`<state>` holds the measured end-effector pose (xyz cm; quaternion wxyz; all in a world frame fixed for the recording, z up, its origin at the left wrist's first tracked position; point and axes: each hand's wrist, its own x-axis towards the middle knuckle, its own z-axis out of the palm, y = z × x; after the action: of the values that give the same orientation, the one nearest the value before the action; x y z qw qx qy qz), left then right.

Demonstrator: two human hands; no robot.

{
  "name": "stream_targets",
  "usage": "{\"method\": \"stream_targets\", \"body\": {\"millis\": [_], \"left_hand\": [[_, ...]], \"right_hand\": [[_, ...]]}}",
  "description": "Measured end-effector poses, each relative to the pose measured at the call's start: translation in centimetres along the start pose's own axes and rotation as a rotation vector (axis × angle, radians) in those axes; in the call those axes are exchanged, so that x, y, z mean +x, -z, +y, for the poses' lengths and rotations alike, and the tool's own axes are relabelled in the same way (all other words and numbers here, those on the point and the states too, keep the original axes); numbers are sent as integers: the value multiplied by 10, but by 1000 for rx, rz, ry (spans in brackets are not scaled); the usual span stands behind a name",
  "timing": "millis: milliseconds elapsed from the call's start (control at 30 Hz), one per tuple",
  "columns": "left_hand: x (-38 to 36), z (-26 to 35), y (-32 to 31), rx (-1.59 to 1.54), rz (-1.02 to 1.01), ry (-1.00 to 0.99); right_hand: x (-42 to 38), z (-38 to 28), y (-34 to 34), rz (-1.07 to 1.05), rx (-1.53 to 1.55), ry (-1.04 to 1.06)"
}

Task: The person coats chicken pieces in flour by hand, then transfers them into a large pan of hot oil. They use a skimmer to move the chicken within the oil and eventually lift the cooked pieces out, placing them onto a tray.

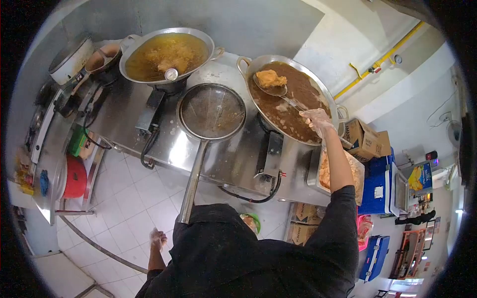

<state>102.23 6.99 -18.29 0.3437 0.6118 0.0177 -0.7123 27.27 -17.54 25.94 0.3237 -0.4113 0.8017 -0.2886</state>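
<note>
My right hand point(316, 120), in a clear plastic glove, grips the handle of a long metal cooking spoon point(282, 92) over the right wok point(325, 91) of dark brown oil. A golden battered piece of food point(271, 78) rests in the spoon's bowl. Pale crumbs float in the oil around it. Down at the lower left, my left hand point(158, 240) hangs low over the tiled floor, away from the counter. Its fingers look loosely curled and a little apart, with nothing visible in them.
Left of it, another wok point(130, 82) holds yellow oil, frying food and a thermometer point(171, 74). A round mesh strainer point(212, 111) lies between, its handle jutting over the counter edge. A metal tray point(314, 180) of coated food, cartons point(366, 140) and a blue cooler point(373, 186) stand right.
</note>
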Motion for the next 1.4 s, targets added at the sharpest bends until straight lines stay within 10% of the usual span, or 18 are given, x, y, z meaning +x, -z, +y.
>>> {"method": "stream_targets", "body": {"millis": [467, 733, 1400], "left_hand": [[26, -1, 17, -229, -57, 239], [18, -8, 18, -20, 27, -1], [-50, -102, 99, -463, 105, -146]], "right_hand": [[-52, -57, 21, 88, -57, 57], [-31, -156, -4, 90, -104, 140], [54, -366, -331, -310, -384, 516]]}}
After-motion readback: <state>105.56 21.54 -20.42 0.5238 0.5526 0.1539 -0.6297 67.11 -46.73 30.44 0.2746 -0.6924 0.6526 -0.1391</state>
